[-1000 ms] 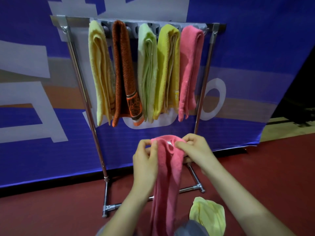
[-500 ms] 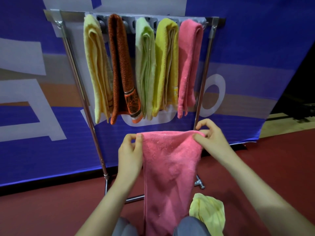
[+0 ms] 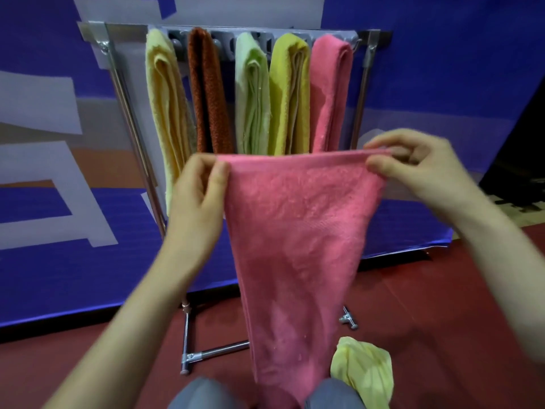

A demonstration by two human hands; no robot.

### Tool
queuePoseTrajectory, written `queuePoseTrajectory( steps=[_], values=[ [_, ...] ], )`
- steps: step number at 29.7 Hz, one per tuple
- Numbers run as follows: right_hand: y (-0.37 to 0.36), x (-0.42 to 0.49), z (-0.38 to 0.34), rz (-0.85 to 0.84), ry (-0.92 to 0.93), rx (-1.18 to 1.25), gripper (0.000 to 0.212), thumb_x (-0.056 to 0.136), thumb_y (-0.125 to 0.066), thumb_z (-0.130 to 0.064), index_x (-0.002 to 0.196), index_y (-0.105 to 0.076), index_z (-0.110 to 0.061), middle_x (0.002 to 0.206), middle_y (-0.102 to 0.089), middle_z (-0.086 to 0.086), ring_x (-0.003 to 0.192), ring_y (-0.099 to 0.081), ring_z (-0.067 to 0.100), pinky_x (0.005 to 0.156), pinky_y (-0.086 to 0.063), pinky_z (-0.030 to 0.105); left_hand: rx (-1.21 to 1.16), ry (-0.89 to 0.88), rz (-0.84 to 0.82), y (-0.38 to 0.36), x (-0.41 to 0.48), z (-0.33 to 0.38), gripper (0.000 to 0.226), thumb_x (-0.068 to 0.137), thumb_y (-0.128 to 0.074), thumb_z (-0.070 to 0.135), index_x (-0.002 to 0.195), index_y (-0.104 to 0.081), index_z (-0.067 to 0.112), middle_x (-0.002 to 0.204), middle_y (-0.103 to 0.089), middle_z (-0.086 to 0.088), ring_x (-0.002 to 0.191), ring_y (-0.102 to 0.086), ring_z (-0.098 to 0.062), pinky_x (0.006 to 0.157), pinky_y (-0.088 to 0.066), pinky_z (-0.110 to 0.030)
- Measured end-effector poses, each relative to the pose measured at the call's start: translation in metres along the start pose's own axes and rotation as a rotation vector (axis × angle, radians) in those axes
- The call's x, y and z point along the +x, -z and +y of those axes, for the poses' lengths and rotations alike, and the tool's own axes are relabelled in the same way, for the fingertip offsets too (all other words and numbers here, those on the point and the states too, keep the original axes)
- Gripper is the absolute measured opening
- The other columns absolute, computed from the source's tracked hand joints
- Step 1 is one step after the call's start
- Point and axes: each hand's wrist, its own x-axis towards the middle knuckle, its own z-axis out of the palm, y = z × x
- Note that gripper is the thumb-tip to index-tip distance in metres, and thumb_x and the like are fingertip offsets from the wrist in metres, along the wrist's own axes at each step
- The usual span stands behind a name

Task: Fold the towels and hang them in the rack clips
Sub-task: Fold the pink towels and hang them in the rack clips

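I seem to be in a sports hall or event space rather than a home. The floor (image 3: pixel 442 305) is a smooth dark red surface like a court, and just behind the rack (image 3: pixel 365 93) stands a big printed banner (image 3: pixel 442 69) in blue with large pale grey and orange shapes, its lower edge resting on the floor. The rack is a bare metal stand set straight on that floor, with folded towels (image 3: pixel 253 93) hanging from its top bar. At the far right a strip of pale flooring (image 3: pixel 513 211) shows beyond the banner's end.
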Motion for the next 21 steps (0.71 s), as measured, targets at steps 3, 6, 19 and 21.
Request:
queuePoseTrajectory(
  steps=[3, 6, 19, 21],
  values=[
    [-0.003, 0.019, 0.014, 0.061, -0.052, -0.179, 0.007, 0.076, -0.067, -0.005, 0.076, -0.065, -0.012, 0.048, -0.063, -0.020, 0.049, -0.052, -0.003, 0.053, -0.041, 0.005, 0.105, -0.055, -0.052, -0.004, 0.018, -0.010, 0.022, 0.094, -0.042, 0.021, 0.074, -0.045, 0.031, 0.066, -0.047, 0.009, 0.060, -0.046, -0.007, 0.058, -0.045, -0.034],
    [-0.006, 0.017, 0.030, 0.032, -0.180, -0.202, 0.011, 0.074, -0.069, -0.005, 0.081, -0.065, 0.003, 0.041, -0.060, -0.011, 0.044, -0.051, -0.005, 0.051, -0.042, 0.005, 0.150, 0.073, -0.119, -0.014, 0.013, -0.028, 0.024, 0.093, -0.044, 0.015, 0.073, -0.045, 0.029, 0.068, -0.048, 0.007, 0.065, -0.049, -0.011, 0.072, -0.052, -0.050],
    [-0.023, 0.003, 0.019, 0.186, -0.457, -0.005, 0.024, 0.077, -0.065, -0.006, 0.058, -0.054, -0.013, 0.044, -0.048, -0.002, 0.030, -0.041, -0.001, 0.034, -0.038, 0.012, -0.030, 0.230, -0.041, -0.019, -0.006, -0.019, 0.020, 0.091, -0.048, 0.019, 0.071, -0.052, 0.019, 0.063, -0.051, -0.006, 0.056, -0.054, -0.008, 0.043, -0.052, -0.021],
    [-0.025, 0.000, 0.020, 0.203, -0.505, 0.030, 0.027, 0.078, -0.063, -0.004, 0.056, -0.051, -0.013, 0.040, -0.046, -0.004, 0.029, -0.040, -0.001, 0.033, -0.038, 0.012, -0.028, 0.249, -0.034, -0.022, -0.009, -0.019, 0.020, 0.090, -0.049, 0.018, 0.071, -0.053, 0.018, 0.060, -0.050, -0.005, 0.049, -0.053, -0.002, 0.041, -0.052, -0.021]
  ],
)
